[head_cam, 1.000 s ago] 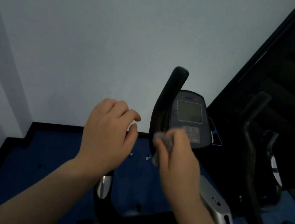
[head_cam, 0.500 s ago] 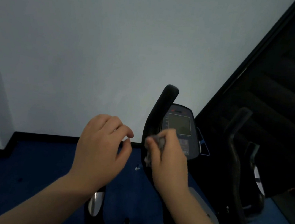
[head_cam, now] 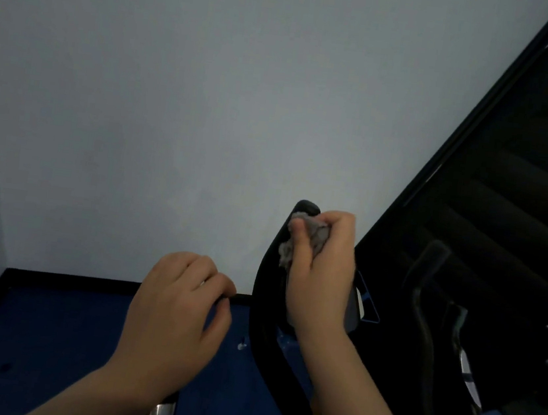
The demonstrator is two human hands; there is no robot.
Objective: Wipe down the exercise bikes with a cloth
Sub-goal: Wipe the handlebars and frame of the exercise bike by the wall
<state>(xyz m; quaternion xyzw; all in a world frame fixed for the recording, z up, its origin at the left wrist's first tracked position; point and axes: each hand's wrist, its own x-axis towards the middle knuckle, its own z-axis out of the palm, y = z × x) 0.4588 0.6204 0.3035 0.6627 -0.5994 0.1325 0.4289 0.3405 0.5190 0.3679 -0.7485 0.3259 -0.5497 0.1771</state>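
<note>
One stroke up: right hand, clenched round the cloth, now tops the handlebar, console covered; left hand loosely curled, empty.

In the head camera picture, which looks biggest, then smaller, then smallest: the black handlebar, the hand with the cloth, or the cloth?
1. Black handlebar, the long curved bar.
2. Right hand, gripping the cloth; it is nearer the camera, so it may look bigger than it really is.
3. Cloth, mostly bunched up in the grip.
</note>
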